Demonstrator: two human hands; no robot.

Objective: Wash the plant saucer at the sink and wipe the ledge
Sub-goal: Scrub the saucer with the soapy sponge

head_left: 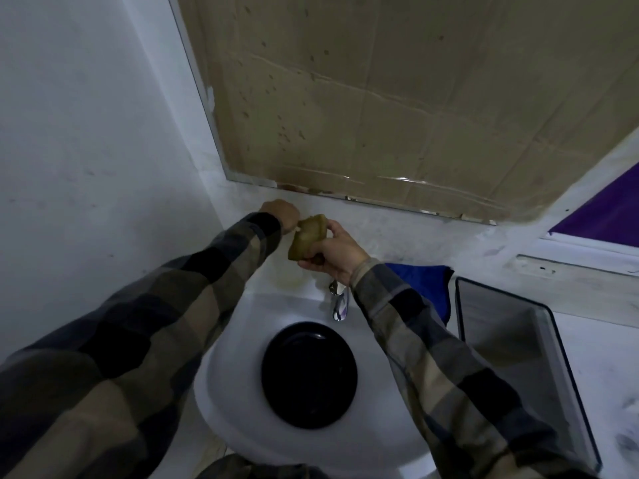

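White sink (238, 326) holds the black plant saucer (308, 375) flat in its basin, seemingly unwashed. Along the sink's back edge, the stained ledge (294, 280) awaits wiping. Above it, well clear of the saucer, the right hand (340, 252) grips an olive sponge (309, 242). The left hand (280, 214) curls at its corner, grip unclear.

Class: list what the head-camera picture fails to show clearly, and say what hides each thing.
All in the head view:
- Whether the left hand pinches anything beside the sponge: its curled fingers face away.
- The tap: its top sits behind the right hand.
- The blue cloth: partly covered by the right sleeve.
- Dirt or water on the black saucer: too dark.
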